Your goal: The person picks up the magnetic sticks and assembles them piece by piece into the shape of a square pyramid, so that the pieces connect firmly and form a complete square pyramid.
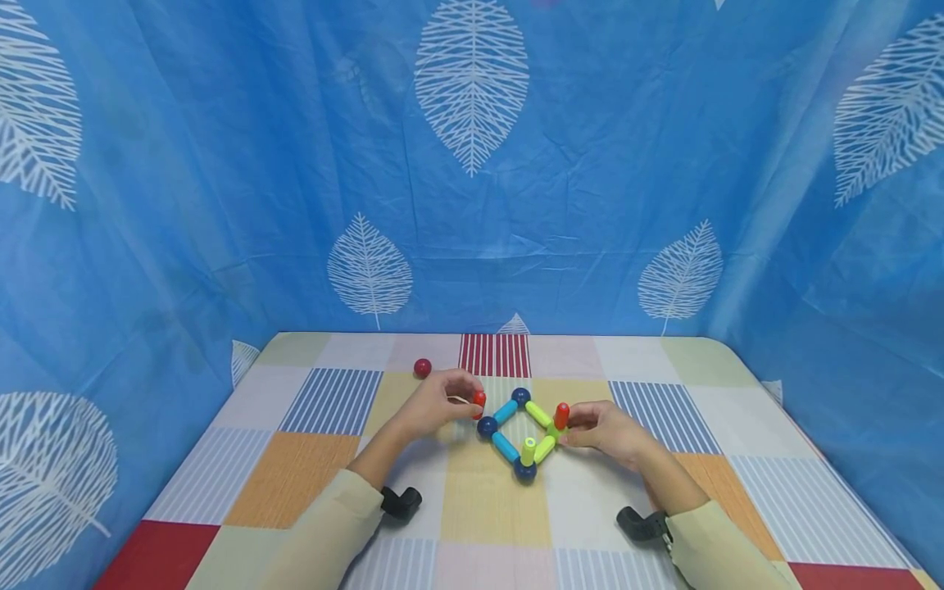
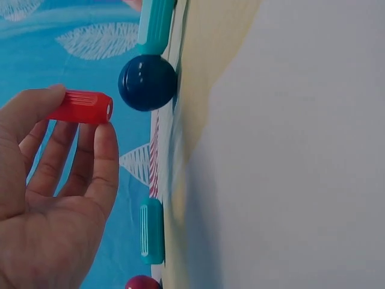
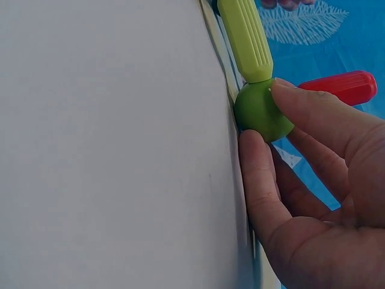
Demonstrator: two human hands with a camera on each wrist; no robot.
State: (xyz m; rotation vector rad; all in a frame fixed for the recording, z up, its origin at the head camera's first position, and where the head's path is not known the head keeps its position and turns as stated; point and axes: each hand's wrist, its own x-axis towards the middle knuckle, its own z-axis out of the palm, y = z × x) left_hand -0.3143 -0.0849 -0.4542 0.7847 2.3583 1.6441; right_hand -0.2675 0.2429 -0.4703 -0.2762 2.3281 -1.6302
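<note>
Red grooved rod (image 2: 84, 107), pinched in the left hand (image 1: 435, 401), is just apart from a navy ball (image 1: 487, 427) of the four-sided frame (image 1: 506, 447); the right hand (image 1: 612, 433) grips its green ball (image 3: 258, 113). Farther off lies a dark-red ball (image 1: 423, 368).

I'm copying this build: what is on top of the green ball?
A red rod stands on the green ball, which the right hand holds; in the right wrist view, the thumb hides where they meet.
</note>
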